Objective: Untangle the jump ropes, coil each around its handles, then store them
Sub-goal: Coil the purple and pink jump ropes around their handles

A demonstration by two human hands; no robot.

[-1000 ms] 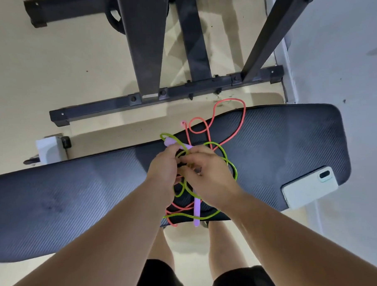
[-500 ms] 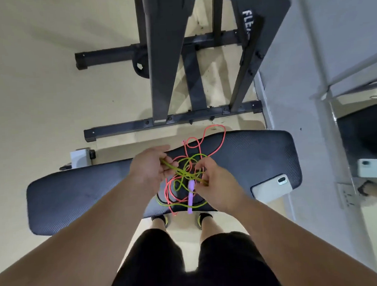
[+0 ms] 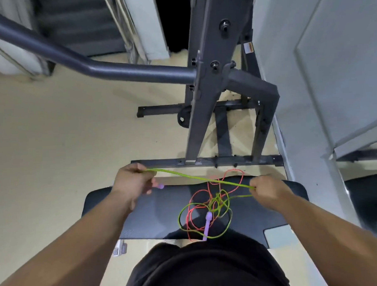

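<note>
Green jump rope (image 3: 184, 175): one thin, glossy strand is stretched taut between the two hands. Its long axis runs left to right, sloping slightly down toward the right hand. The rest lies in loose loops on the bench pad.
Orange-red jump rope (image 3: 187, 220): a thin cord lying slack in curls on the pad and threaded through the green loops. One loop reaches over the pad's far edge.
Knot: green and orange-red cross in a tight cluster just left of the right hand, and which strand passes over which is hard to make out.
Lilac handle (image 3: 207, 226): a smooth, slim cylinder lying on the pad. Its long axis points toward the person and its near tip hangs past the pad's edge.
Left hand (image 3: 131, 184): fingers are clenched around the green strand and a second lilac handle (image 3: 161, 186), of which only the rounded end shows.
Right hand (image 3: 269, 191): fingers are curled, pinching the green strand at the knuckle side, with the fingertips hidden.
Bench pad (image 3: 156, 211): black with a finely woven texture and rounded corners. The near edge is covered by the person's dark shorts.
Phone (image 3: 278, 236): pale, lying flat on the pad's near right corner, partly cut off by the right forearm.
Machine frame (image 3: 211, 98): grey steel posts beyond the bench.
</note>
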